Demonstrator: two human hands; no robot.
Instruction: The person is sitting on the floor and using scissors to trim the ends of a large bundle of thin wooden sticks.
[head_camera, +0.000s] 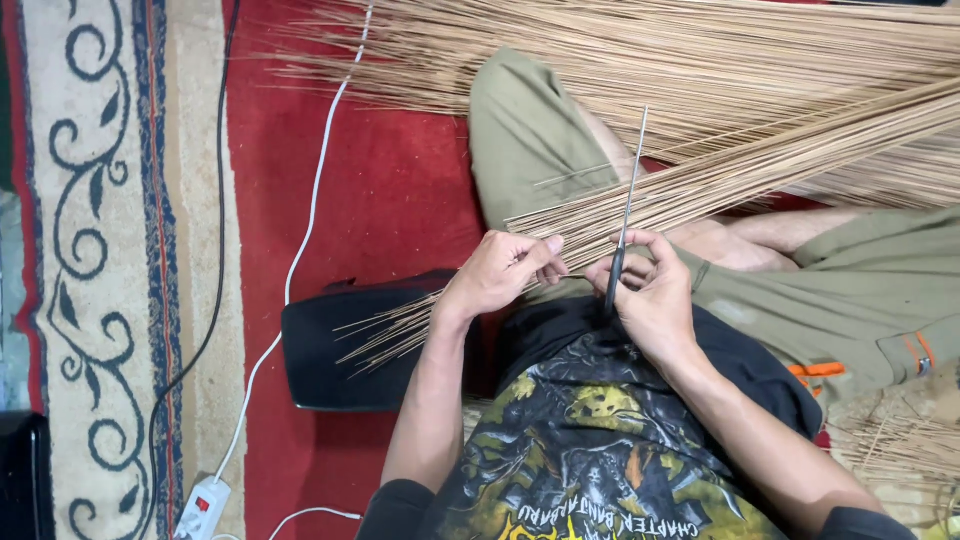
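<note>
Person is sitting cross-legged on the red carpet (400, 180), working on thin palm-leaf ribs (broom sticks).

Left hand (500, 270) is pinching closed on the near ends of a bundle of sticks (700, 185); the bundle is running from the hand out toward 2 o'clock, across the lap. Right hand (655, 295) is wrapping shut around the dark handle of a thin knife (628, 190), blade pointing up toward 12 o'clock and crossing the bundle just beside the left fingertips. The two hands are nearly touching.

Progress, judging from layout: a large fan of sticks (650, 50) is lying across 12 to 3 o'clock, looking cleaned and straight. A smaller loose lot (390, 330) is sticking out toward 8 o'clock over a black cushion (340, 350). Scraps or fibre litter (900, 440) are piling up at 4 o'clock. Which pile is finished and which is waiting, I cannot tell; plenty of material is on both sides.

Room: knees in olive shorts (530, 130) are boxing in the work zone at 12 and 3 o'clock. Blade tip is sitting close to the bare thigh. Open carpet is lying at 10 o'clock. A white cable (300, 250) and a black cable (215, 250) are running along 9 o'clock down to a power strip (203, 505) at 7 o'clock, well apart from the hands. Patterned carpet border (90, 250) is marking the far left edge.
</note>
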